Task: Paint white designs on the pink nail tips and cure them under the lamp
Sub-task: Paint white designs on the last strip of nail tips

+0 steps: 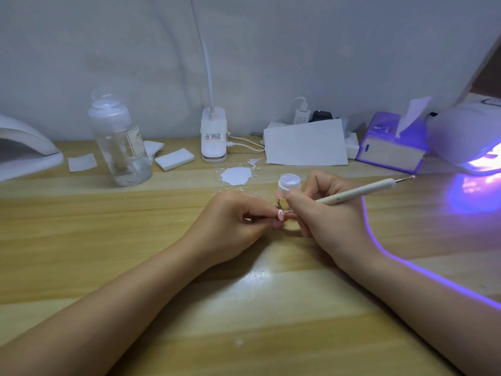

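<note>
On the wooden table (pixel 135 253), the left hand (pixel 233 226) pinches a pink nail tip (pixel 281 215) on a small metal holder (pixel 283 208). Touching it from the right, the right hand (pixel 325 213) grips a white dotting pen (pixel 360 189), its working end hidden among the fingers. Just behind stands a small open jar (pixel 289 183), beyond it a white paint smear (pixel 235 176). Farther back: a clear bottle (pixel 120 142), a clip lamp (pixel 213 137), paper (pixel 306 143), a tissue box (pixel 393 147) and, far right, the curing lamp (pixel 469 137) glowing violet
</note>
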Available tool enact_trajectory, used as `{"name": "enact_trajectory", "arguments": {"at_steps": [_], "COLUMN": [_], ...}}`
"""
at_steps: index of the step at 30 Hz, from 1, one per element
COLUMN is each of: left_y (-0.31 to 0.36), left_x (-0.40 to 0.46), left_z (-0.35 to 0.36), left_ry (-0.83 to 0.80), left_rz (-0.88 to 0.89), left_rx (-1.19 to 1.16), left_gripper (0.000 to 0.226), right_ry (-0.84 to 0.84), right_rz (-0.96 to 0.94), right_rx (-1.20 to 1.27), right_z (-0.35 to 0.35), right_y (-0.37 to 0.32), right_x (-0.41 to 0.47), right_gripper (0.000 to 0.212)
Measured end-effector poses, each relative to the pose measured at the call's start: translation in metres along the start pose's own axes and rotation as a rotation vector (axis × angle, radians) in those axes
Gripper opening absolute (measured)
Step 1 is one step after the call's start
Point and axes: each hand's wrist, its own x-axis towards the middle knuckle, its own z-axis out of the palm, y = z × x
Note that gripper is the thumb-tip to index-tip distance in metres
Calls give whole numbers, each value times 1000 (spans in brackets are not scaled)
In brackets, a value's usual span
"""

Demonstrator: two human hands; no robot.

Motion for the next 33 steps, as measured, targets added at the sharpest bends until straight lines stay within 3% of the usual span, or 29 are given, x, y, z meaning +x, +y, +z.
{"name": "enact_trajectory", "arguments": {"at_steps": [33], "left_y": [4], "left_x": [-1], "left_z": [-2], "left_ry": [0], "left_rz": [2], "left_rx": [43], "left_gripper": [12], "right_ry": [-34], "right_rz": [3], "right_rx": [38], "right_z": [1], "right_y": [-1], "right_x": [0], "right_gripper": [41]}}
